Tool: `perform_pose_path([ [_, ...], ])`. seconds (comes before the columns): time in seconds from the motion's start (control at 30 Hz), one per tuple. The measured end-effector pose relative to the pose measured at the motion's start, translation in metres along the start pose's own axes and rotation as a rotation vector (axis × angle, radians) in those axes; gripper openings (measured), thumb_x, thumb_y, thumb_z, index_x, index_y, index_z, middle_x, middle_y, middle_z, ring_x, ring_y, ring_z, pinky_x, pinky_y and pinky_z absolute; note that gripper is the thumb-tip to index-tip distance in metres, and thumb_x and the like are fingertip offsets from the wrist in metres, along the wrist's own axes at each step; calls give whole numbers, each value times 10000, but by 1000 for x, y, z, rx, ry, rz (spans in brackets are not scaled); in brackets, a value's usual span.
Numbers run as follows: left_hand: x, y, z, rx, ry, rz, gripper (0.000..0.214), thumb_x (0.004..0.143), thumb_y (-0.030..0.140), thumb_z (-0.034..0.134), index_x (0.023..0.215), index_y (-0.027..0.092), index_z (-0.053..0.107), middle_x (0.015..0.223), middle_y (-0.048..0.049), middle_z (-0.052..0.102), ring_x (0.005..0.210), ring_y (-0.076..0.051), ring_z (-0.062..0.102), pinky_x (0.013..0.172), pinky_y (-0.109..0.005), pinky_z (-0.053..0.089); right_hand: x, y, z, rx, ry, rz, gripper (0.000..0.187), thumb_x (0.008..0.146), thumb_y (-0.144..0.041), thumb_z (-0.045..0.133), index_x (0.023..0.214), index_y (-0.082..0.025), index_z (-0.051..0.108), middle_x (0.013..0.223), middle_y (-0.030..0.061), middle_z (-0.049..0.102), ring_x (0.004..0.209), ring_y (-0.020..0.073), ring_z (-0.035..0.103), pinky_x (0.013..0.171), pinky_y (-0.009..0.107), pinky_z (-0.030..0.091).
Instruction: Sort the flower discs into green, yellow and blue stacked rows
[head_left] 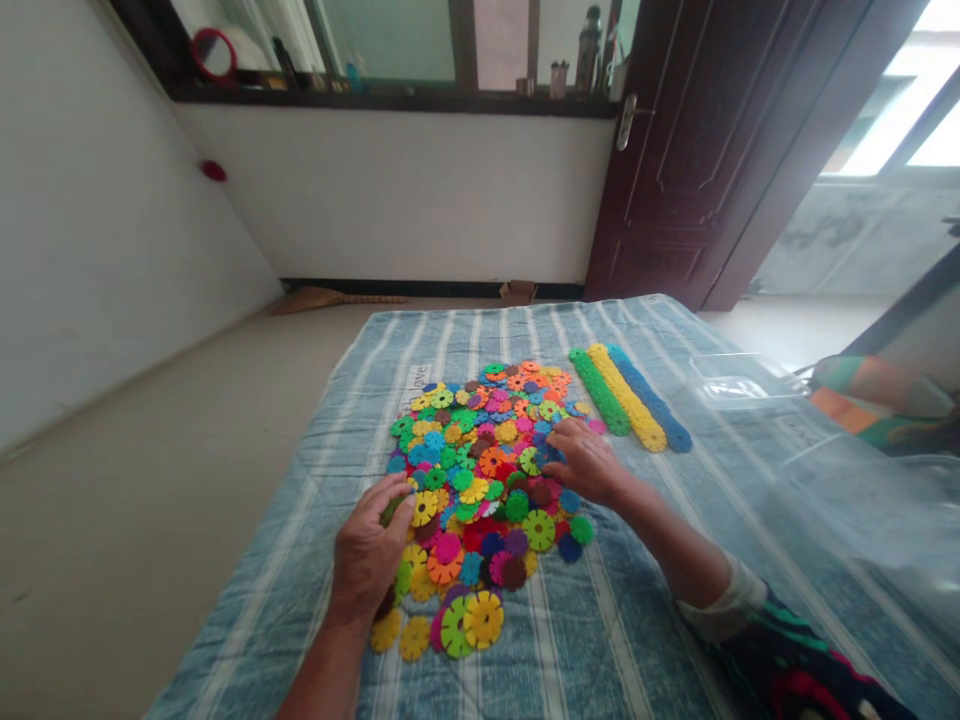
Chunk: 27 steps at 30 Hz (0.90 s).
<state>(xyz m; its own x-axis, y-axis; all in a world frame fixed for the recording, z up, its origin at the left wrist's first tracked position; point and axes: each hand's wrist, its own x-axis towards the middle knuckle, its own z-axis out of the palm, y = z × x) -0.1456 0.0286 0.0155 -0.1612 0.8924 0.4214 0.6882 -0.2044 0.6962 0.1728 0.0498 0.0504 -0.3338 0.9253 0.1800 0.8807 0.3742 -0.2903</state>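
A wide pile of colourful notched plastic discs (480, 460), like snowflake building discs, lies on the striped cloth. At the pile's left edge, my left hand (367, 545) curls its thumb and fingers around an olive-green disc (391, 510); how many it holds is hidden. My right hand (589, 465) rests on the pile's right side, thumb and fingers apart, touching dark blue discs (551, 449). Beyond it, three rows of overlapping discs lie side by side: a green row (600, 392), a yellow row (628, 398) and a blue row (651, 398).
The blue striped cloth (292, 560) covers the surface under the discs. A clear plastic container (739, 385) stands at the right, with crumpled clear plastic (862, 500) nearer me. Behind are a dark red door (682, 130), a window ledge (405, 103) and a broom (315, 300).
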Motion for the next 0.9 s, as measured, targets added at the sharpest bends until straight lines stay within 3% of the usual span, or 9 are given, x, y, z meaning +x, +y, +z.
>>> perform_pose_path([
  [0.13,0,0,0,12,5,-10,287,751,441,556,819,211,713,1094,-93,746,1070,-269,680,1032,-429,500,0,3,9,108,91,-6,27,832,-209,693,817,-187,693,1020,78,644,1043,222,561,909,332,445],
  [0.2,0,-1,0,16,-1,-11,293,752,449,551,819,214,712,1101,-91,744,1079,-269,677,1039,-428,493,-1,7,9,215,146,-1,99,842,-151,648,761,-189,691,979,68,660,1000,204,591,892,320,459],
  [0.37,4,-8,0,38,-11,5,295,746,474,559,828,235,712,1110,-66,742,1077,-266,678,1040,-412,491,-20,46,-15,387,290,82,133,837,-152,611,754,-199,703,958,56,706,944,190,645,881,321,480],
  [0.53,9,-13,2,57,9,2,292,718,502,564,796,259,708,1084,-32,753,1055,-274,686,1022,-426,507,-67,108,-53,170,316,415,202,864,-209,529,790,-195,717,928,61,718,910,200,654,851,312,471],
  [0.63,11,-12,1,70,3,-14,314,706,526,562,795,263,708,1084,-21,754,1064,-281,681,1037,-450,495,-87,133,-61,23,292,594,264,879,-198,475,813,-187,731,913,69,720,888,196,650,825,292,455],
  [0.9,12,-6,-1,67,-7,-44,315,684,516,565,803,261,707,1093,-25,749,1073,-288,678,1052,-456,483,-85,144,-48,-103,171,624,315,941,-216,435,863,-197,739,932,59,708,886,181,632,772,253,420],
])
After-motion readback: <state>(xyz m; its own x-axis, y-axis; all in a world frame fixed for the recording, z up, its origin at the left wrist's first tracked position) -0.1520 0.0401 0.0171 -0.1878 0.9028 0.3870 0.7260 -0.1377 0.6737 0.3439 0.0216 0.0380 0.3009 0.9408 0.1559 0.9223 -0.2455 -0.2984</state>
